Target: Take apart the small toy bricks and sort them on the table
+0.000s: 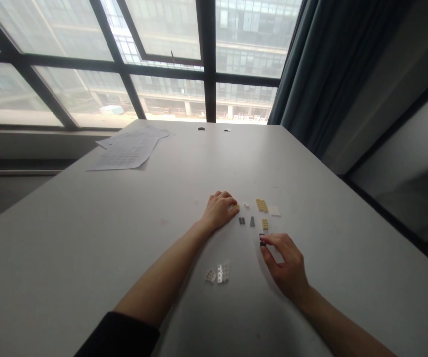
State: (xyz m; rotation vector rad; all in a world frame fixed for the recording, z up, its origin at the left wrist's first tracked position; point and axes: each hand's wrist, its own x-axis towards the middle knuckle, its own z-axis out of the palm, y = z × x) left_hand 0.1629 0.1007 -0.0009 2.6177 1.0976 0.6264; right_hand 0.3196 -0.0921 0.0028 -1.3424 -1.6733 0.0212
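My left hand [219,209] rests on the table with its fingers closed around a tan toy brick [236,207], which is partly hidden. Nearer to me, my right hand [284,258] pinches a small black brick [261,240] between thumb and forefinger at the tabletop. Between and beyond the hands lie a studded tan plate [261,205], a smaller tan piece [265,224], a dark grey piece [241,220], a grey wedge-shaped piece [251,221], a tiny pale piece [246,206] and a flat white piece [274,211].
Two clear studded pieces [223,273] lie on the white table [87,238] between my forearms. Printed paper sheets [128,148] spread at the far left edge. Windows stand behind the table, and a dark curtain [321,64] hangs at the right.
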